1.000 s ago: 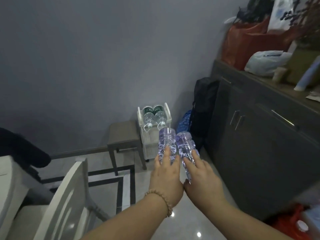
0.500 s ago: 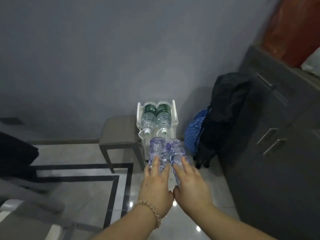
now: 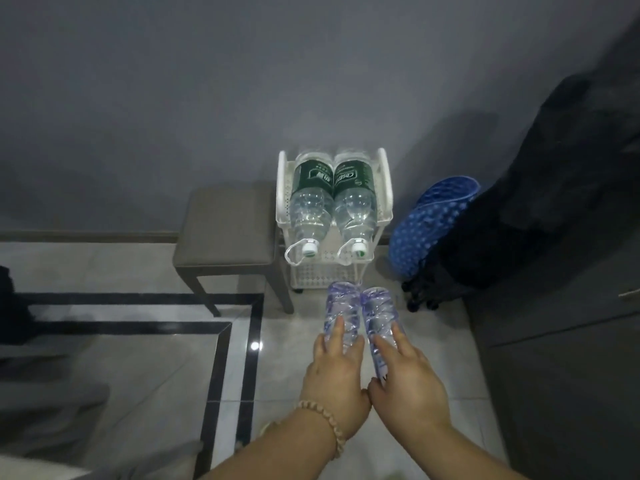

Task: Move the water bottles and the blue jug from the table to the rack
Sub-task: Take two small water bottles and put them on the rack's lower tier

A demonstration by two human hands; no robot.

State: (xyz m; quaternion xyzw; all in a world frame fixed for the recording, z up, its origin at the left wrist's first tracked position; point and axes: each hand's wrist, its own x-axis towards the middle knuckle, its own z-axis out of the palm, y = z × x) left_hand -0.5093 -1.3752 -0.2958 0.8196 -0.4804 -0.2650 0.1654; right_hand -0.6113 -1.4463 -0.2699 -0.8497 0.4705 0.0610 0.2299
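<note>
My left hand (image 3: 337,379) grips one clear water bottle (image 3: 341,311) and my right hand (image 3: 407,386) grips a second clear bottle (image 3: 377,315). Both bottles lie flat, side by side, bases pointing forward, held just in front of the white rack (image 3: 384,188) against the wall. On the rack's top shelf two large green-labelled bottles (image 3: 310,199) (image 3: 355,199) lie with their caps toward me. The rack's lower shelves are mostly hidden. No blue jug is in view.
A grey stool (image 3: 225,230) stands directly left of the rack. A blue dotted bag (image 3: 433,223) and a black bag (image 3: 536,202) lean to its right, beside a dark cabinet (image 3: 561,393). The tiled floor (image 3: 138,358) has black inlay lines.
I have come closer to the rack, which now looks larger and sits right ahead of the two bottles. Both hands keep the same grip; the cabinet top has left the view.
</note>
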